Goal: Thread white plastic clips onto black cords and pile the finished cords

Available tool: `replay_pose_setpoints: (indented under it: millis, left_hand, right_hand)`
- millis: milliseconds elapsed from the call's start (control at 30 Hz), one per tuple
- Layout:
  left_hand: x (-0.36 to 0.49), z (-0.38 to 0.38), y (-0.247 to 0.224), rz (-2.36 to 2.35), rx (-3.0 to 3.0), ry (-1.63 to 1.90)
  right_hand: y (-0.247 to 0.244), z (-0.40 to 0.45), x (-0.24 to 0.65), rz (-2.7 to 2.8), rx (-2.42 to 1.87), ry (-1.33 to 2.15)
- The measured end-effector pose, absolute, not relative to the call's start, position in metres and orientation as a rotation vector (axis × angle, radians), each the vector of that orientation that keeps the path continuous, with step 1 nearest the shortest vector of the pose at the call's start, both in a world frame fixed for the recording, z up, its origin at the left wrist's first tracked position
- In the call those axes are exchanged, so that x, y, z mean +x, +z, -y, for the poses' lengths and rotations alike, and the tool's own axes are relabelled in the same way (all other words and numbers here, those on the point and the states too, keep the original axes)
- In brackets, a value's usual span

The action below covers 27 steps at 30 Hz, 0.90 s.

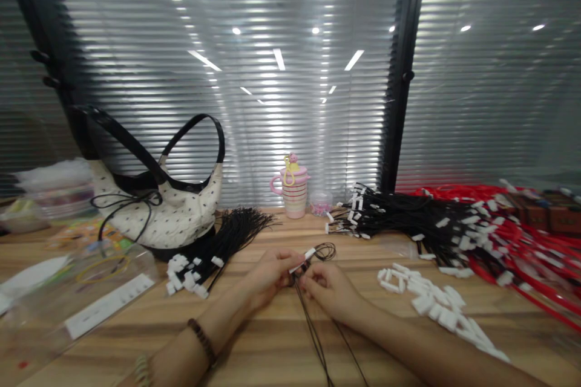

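Near the middle of the table, my left hand pinches a thin black cord close to a small white tag on it. My right hand is closed on the same cord just beside it, with the fingertips nearly meeting those of the left. A small loop of the cord sticks out beyond the tag. The long ends run down toward the near table edge. What lies right between the fingertips is partly hidden and blurred.
Left are a black bundle of tagged cords, a white handbag and plastic bags. A striped cup stands at the back. Right lie white tags, black cords and red cords. Blinds cover the glass behind.
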<state>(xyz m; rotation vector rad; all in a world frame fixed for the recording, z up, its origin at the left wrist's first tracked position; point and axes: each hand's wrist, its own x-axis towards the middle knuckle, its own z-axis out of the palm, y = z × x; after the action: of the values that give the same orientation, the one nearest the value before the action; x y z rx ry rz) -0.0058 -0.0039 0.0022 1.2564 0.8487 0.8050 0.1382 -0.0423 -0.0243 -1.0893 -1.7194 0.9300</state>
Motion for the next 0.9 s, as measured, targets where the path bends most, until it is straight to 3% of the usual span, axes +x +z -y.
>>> replay_pose_setpoints:
  millis: [267, 500, 733, 900]
  left_hand:
    - [-0.007, 0.006, 0.004, -0.842, 1.254, 0.794]
    - [-0.006, 0.004, 0.005, -0.861, 1.254, 0.779]
    - [-0.004, 0.007, 0.008, -0.916, 1.276, 0.751]
    - [0.000, 0.012, 0.016, -0.992, 1.240, 0.769]
  right_hand:
    - [-0.025, 0.042, 0.137, 1.589, -1.049, 0.959]
    - [-0.015, 0.049, 0.137, 1.484, -1.092, 1.225]
    - [0.051, 0.056, 0.162, 1.682, -0.947, 1.478]
    - [0.095, 0.053, 0.200, 1.373, -0.728, 1.513]
